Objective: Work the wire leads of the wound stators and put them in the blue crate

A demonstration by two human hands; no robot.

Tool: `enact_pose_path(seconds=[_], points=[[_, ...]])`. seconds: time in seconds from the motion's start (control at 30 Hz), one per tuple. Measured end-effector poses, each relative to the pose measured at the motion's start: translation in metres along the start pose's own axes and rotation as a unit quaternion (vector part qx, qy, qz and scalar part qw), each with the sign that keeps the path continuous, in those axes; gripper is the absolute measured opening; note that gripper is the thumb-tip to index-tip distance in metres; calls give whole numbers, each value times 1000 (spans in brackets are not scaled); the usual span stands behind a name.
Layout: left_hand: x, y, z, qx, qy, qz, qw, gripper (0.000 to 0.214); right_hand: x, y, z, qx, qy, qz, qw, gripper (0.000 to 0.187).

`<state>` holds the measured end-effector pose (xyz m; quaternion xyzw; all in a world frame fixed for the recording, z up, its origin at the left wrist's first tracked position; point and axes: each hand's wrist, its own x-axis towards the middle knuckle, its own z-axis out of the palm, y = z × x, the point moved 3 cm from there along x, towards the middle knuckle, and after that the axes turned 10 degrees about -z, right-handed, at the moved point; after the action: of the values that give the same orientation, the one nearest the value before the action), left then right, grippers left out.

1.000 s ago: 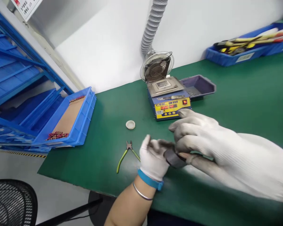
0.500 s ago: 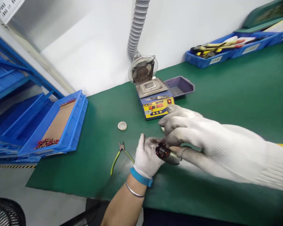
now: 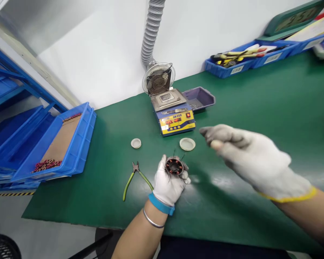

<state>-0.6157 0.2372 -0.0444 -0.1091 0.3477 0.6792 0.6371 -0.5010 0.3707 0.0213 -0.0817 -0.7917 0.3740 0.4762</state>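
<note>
My gloved left hand (image 3: 169, 183) is wrapped round a motor stator (image 3: 174, 166), whose open end faces up and shows copper windings inside a dark ring. Thin dark wires stick out from its far side. To the right, above the bench, my gloved right hand (image 3: 240, 158) is closed, thumb against fingers and apart from the stator; whatever it may pinch is hidden. Just beyond the stator lies a shallow whitish dish (image 3: 187, 144), and a smaller round dish (image 3: 136, 143) sits farther left. Green-handled side cutters (image 3: 135, 169) lie with jaws spread beside my left wrist.
A solder pot (image 3: 175, 120) with a digital display stands at the back, under a grey duct hose (image 3: 152, 32). Behind it is a purple tray (image 3: 209, 99). Blue bins (image 3: 232, 70) with tools line the wall; a blue crate (image 3: 83, 144) holding wound parts is left.
My right hand has come away from the stator and moved right. The stator now stands with its open end up in my left hand. The larger dish has come fully into view.
</note>
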Motion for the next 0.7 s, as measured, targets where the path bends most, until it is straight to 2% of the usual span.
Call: enact_pose_path(seconds=[0.07, 0.13, 0.2, 0.27, 0.37, 0.43, 0.53, 0.6, 0.7], points=[[-2, 2, 2, -40, 25, 18, 999, 48, -10, -13, 12, -52, -68, -117, 989, 11], [-3, 2, 3, -70, 38, 37, 996, 49, -22, -29, 29, -133, -125, -248, 951, 11], [-3, 2, 4, -90, 42, 48, 994, 49, -30, -39, 44, -199, -135, -333, 911, 8], [-3, 0, 4, -103, 39, 56, 992, 48, -33, -42, 53, -242, -125, -372, 888, 15], [-4, 1, 4, -104, 32, 63, 992, 43, -32, -38, 56, -294, -132, -378, 868, 25], [-4, 6, 1, -102, 28, 69, 992, 38, -29, -34, 54, -306, -137, -363, 869, 25], [-1, 21, -9, -93, 25, 122, 988, 37, -21, -34, 48, -242, -105, -326, 908, 17], [4, 28, -15, -35, 20, 149, 988, 43, -17, -37, 47, -177, -101, -280, 938, 15], [12, 20, -17, 109, -6, 102, 989, 35, -15, -42, 46, -134, -154, -248, 947, 16]])
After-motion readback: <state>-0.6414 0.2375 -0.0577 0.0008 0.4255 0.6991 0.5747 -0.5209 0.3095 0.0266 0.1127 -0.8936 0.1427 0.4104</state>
